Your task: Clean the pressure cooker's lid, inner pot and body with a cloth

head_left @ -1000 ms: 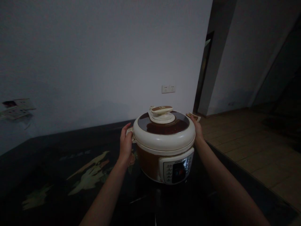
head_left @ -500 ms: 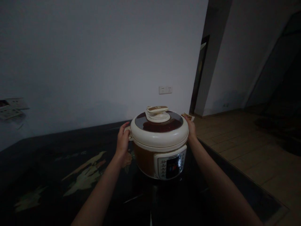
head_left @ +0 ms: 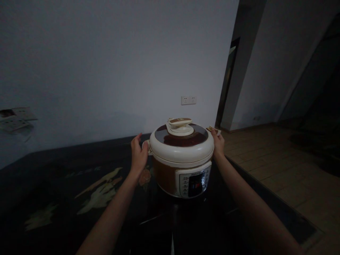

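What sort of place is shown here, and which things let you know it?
Probably a room in a home, though it is dim: there is an electric cooker, a dark tabletop with decorative pale shapes, and a wall socket behind.

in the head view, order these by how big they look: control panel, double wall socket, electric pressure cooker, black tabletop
1. Black tabletop, running out of frame
2. Electric pressure cooker
3. Control panel, on the cooker's front
4. Double wall socket, also farther away
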Available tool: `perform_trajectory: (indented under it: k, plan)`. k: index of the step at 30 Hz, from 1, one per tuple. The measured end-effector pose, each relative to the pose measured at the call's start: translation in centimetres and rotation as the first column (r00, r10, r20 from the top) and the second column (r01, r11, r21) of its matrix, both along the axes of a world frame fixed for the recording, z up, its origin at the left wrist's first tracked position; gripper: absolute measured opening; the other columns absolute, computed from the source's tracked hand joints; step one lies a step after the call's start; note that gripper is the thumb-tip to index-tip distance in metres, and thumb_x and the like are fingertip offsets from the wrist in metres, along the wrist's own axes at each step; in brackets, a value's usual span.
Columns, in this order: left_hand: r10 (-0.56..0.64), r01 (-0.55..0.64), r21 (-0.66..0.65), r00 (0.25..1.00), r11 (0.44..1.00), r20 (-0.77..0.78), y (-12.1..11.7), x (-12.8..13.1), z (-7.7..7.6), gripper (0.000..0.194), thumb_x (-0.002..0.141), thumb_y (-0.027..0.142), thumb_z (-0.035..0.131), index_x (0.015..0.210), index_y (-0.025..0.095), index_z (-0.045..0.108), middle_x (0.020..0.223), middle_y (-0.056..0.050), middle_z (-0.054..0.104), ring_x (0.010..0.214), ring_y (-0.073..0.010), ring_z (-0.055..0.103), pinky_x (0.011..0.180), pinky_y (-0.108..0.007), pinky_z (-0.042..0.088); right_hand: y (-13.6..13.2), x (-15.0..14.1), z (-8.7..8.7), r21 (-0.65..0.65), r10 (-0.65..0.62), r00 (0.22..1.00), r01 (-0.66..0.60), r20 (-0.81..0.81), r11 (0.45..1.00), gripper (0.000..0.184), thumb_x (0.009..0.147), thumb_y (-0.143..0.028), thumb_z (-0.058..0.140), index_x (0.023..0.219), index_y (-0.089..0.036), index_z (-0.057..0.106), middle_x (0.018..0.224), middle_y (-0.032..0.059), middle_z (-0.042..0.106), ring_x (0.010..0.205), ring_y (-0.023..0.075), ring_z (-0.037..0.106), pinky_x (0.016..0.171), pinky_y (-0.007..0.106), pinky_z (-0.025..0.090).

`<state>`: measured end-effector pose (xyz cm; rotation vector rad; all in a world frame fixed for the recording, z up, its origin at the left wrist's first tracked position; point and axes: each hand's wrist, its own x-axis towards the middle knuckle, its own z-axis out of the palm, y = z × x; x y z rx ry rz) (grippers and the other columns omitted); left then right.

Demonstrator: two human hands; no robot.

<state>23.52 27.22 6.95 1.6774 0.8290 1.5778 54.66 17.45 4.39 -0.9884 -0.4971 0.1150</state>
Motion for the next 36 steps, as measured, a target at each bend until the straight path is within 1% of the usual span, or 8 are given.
perform_trajectory:
  k: [7,11,14,15,18,23,28,36]
  plan:
    - [0.013,-0.004,0.311,1.0,0.95,-0.029,-5.0,-5.3,1.9,0.039,0.082,0.019,0.055,0.121,0.024,0.057,0.128,-0.007,0.053,0.121,-0.0235,0.05,0.105,-0.04,0.037,-4.9,-1.4,0.1,-0.023,0.005,0.999,-0.004,0.035,1.0,0.052,0.063,-0.053,0.074,0.102,-0.021,0.064,0.107,0.0064,0.067,0.096,0.0202,0.063,0.078,0.035,0.051]
    - [-0.054,0.097,0.173,0.97,0.98,-0.236,-7.5,-10.3,-0.7,0.032,0.083,0.025,0.054,0.114,0.024,0.062,0.107,-0.006,0.065,0.1,-0.0254,0.062,0.095,-0.041,0.044,-11.4,-3.9,-2.1,-0.088,-0.086,0.996,0.087,0.011,0.992,0.043,0.066,-0.051,0.073,0.096,-0.024,0.06,0.096,0.0013,0.064,0.091,0.0162,0.062,0.074,0.03,0.051]
    - [-0.196,0.223,-0.017,0.816,0.975,-0.544,-8.6,-13.5,-3.9,0.026,0.084,0.031,0.051,0.105,0.025,0.066,0.095,-0.006,0.069,0.093,-0.0268,0.064,0.087,-0.042,0.046,-16.0,-7.7,-4.4,-0.248,-0.007,0.999,0.019,0.05,0.969,0.036,0.063,-0.042,0.078,0.089,-0.022,0.065,0.082,0.0017,0.066,0.072,0.0155,0.062,0.065,0.028,0.05]
    - [-0.255,0.26,-0.082,0.755,0.962,-0.605,-9.0,-14.3,-5.0,0.024,0.083,0.03,0.052,0.1,0.026,0.068,0.092,-0.006,0.07,0.089,-0.0265,0.065,0.083,-0.04,0.048,-17.1,-9.3,-5.1,-0.349,0.102,0.992,-0.071,0.073,0.934,0.034,0.062,-0.04,0.079,0.088,-0.02,0.068,0.081,0.0042,0.068,0.071,0.0178,0.064,0.064,0.03,0.05]
    - [-0.382,0.316,-0.229,0.613,0.921,-0.691,-10.3,-15.6,-7.6,0.022,0.08,0.027,0.055,0.096,0.027,0.07,0.093,-0.005,0.071,0.085,-0.0247,0.066,0.076,-0.037,0.049,-18.4,-15.0,-6.4,-0.739,0.617,0.757,-0.287,0.215,0.609,0.024,0.078,-0.042,0.064,0.091,-0.023,0.069,0.085,0.0057,0.07,0.077,0.0222,0.066,0.069,0.034,0.052]
    - [-0.461,0.316,-0.346,0.455,0.883,-0.762,-12.8,-15.6,-9.4,0.026,0.083,0.031,0.053,0.104,0.025,0.066,0.101,-0.006,0.065,0.09,-0.0229,0.061,0.08,-0.036,0.045,-16.3,-23.3,-6.0,-0.95,0.86,0.406,0.082,0.309,0.302,0.026,0.088,-0.021,0.051,0.109,-0.02,0.065,0.112,0.01,0.065,0.105,0.0262,0.061,0.09,0.04,0.046]
    - [-0.499,0.293,-0.411,0.382,0.863,-0.778,-14.0,-14.9,-9.8,0.018,0.08,0.029,0.054,0.094,0.021,0.062,0.089,-0.004,0.059,0.082,-0.0218,0.056,0.073,-0.033,0.041,-14.3,-26.1,-6.0,-0.958,0.86,0.423,0.134,0.286,0.253,0.019,0.076,-0.015,0.063,0.095,-0.014,0.063,0.109,0.018,0.062,0.106,0.036,0.056,0.086,0.048,0.044]
    - [-0.719,0.406,-0.593,0.376,0.695,-0.585,-14.1,-13.7,-8.4,0.021,0.088,0.037,0.045,0.09,0.019,0.055,0.074,0.002,0.054,0.068,-0.0136,0.049,0.062,-0.024,0.037,-15.0,-23.5,-7.7,-0.93,0.863,0.483,-0.228,0.147,0.287,0.018,0.075,-0.011,0.054,0.083,-0.023,0.042,0.085,0.0,0.06,0.082,0.0162,0.059,0.071,0.026,0.044]
